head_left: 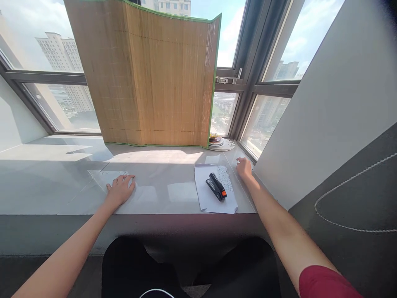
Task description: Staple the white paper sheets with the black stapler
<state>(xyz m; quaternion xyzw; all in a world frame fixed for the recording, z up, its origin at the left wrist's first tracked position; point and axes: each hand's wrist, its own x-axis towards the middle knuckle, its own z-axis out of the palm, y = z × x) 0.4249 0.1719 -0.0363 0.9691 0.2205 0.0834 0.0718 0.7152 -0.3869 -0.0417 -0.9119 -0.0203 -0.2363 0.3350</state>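
My left hand [122, 190] lies palm down on the pale sill, fingers spread, over a thin white sheet [101, 178] with a pointed corner and dark marks at its far edge. Nothing is gripped in it. Off to the right, my right hand [244, 166] is by the base of the side wall, its fingers loosely bent and apart, with no object visible in them. Between the hands, nearer the right one, a black stapler [216, 187] with an orange patch rests on white papers [204, 203]. Small print or a pattern shows on the papers' right part.
A bamboo mat [167, 82] with green edging stands upright against the window, curved. Behind its lower right corner sits a stack of round plates [221, 144]. A white wall [328, 103] rises at right, where a beaded cord [328, 225] hangs. My knees are below the sill [161, 174].
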